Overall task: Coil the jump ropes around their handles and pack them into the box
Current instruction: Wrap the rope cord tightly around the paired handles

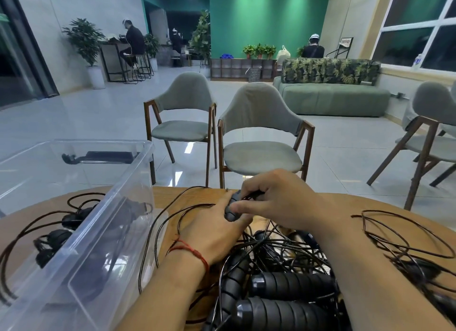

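Observation:
My left hand [212,234] grips a black ribbed jump-rope handle [232,211] above the wooden table [170,197]. My right hand [278,200] pinches the thin black cord at the handle's far end. Below both hands lies a tangled heap of jump ropes [278,276], with several ribbed handles among looped black cords. The clear plastic box [79,232] stands at the left. What lies inside it is hard to tell through its walls.
More loose cord loops lie on the right of the table [399,237] and at the left beside the box [51,222]. Two grey chairs [259,133] stand just beyond the table's far edge. People sit at desks far back in the room.

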A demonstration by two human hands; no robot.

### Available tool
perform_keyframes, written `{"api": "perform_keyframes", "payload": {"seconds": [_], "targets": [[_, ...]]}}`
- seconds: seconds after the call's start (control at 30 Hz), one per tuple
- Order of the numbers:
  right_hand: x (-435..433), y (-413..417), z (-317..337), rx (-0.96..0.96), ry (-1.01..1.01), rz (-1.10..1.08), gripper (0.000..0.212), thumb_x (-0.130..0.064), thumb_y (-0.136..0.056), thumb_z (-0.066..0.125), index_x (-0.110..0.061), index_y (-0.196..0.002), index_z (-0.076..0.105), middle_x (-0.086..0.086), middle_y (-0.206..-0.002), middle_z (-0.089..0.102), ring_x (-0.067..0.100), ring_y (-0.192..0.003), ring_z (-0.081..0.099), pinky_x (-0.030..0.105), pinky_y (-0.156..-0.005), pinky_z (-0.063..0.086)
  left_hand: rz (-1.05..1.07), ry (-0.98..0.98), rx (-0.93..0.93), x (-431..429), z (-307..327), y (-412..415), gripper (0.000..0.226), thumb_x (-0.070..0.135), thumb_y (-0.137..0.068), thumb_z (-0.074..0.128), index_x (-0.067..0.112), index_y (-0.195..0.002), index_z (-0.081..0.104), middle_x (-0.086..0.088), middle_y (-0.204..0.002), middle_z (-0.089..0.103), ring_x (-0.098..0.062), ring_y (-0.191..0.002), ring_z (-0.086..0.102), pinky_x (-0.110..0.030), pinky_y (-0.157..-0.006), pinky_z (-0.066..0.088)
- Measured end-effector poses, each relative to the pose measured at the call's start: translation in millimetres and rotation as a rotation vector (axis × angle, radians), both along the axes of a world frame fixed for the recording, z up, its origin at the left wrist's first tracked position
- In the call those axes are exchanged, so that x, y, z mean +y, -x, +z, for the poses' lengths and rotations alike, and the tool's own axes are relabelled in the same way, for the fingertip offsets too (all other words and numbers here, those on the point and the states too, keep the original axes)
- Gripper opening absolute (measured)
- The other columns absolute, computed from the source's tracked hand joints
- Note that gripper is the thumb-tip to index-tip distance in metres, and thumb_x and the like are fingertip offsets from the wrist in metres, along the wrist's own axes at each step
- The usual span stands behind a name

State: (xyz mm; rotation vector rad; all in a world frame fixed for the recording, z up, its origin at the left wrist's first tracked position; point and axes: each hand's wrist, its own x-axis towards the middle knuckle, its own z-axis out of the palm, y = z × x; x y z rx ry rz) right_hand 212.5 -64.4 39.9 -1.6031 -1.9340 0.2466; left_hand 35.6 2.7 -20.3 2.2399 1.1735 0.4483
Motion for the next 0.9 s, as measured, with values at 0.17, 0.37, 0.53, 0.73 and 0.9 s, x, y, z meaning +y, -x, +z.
{"api": "perform_keyframes", "payload": {"seconds": [0.17, 0.37, 0.53, 0.73, 0.9], "targets": [[1.0, -1.1, -2.3, 0.088, -0.040, -0.033, 0.035, -0.070, -0.079, 0.080, -0.034, -0.078, 0.077, -0.011, -0.077, 0.072, 0.012, -0.077, 0.068, 0.044, -0.070, 0.058, -0.091, -0.170, -0.019, -12.4, 8.8, 2.7, 0.031, 0.055, -0.108, 0.028, 0.042, -0.093, 0.052, 0.012, -0.087, 0.064, -0.009, -0.084, 0.063, -0.036, -0.079, 0.056], [-6.7, -27.7, 0.8, 0.233, 0.100, -0.071, 0.042, -0.064, -0.077, 0.085, -0.025, -0.067, 0.072, 0.002, -0.064, 0.065, 0.015, -0.061, 0.054, 0.040, -0.061, 0.044, -0.271, -0.329, -0.166, -14.0, 7.6, 6.8, 0.029, 0.039, -0.100, 0.041, 0.043, -0.123, 0.056, 0.009, -0.075, 0.060, -0.010, -0.075, 0.058, -0.031, -0.065, 0.045], [-10.6, -38.9, 1.8, 0.447, 0.183, 0.006, 0.033, -0.047, -0.085, 0.087, -0.019, -0.077, 0.072, 0.006, -0.065, 0.054, 0.018, -0.063, 0.043, 0.033, -0.059, 0.034, -0.377, -0.284, -0.297, -11.4, 7.1, 10.1, 0.044, 0.035, -0.100, 0.046, 0.046, -0.142, 0.041, 0.006, -0.081, 0.065, -0.013, -0.076, 0.062, -0.039, -0.067, 0.050], [-0.8, -33.7, -13.1, 0.676, 0.236, 0.075, 0.022, -0.028, -0.090, 0.086, -0.019, -0.080, 0.069, 0.002, -0.073, 0.063, 0.014, -0.065, 0.056, 0.025, -0.059, 0.046, -0.417, -0.110, -0.597, -16.8, 3.0, 8.2, 0.038, 0.020, -0.101, 0.050, 0.030, -0.137, 0.050, 0.004, -0.089, 0.069, -0.020, -0.078, 0.069, -0.035, -0.063, 0.057], [16.6, -4.7, -27.7, 0.379, 0.020, -0.165, 0.030, -0.005, -0.099, 0.069, -0.033, -0.087, 0.064, -0.012, -0.086, 0.068, 0.006, -0.085, 0.065, 0.028, -0.078, 0.053, -0.250, 0.144, -0.863, -15.1, 5.8, 7.8, 0.029, 0.023, -0.098, 0.044, 0.016, -0.119, 0.062, -0.011, -0.091, 0.068, -0.017, -0.077, 0.065, -0.026, -0.062, 0.051]]}}
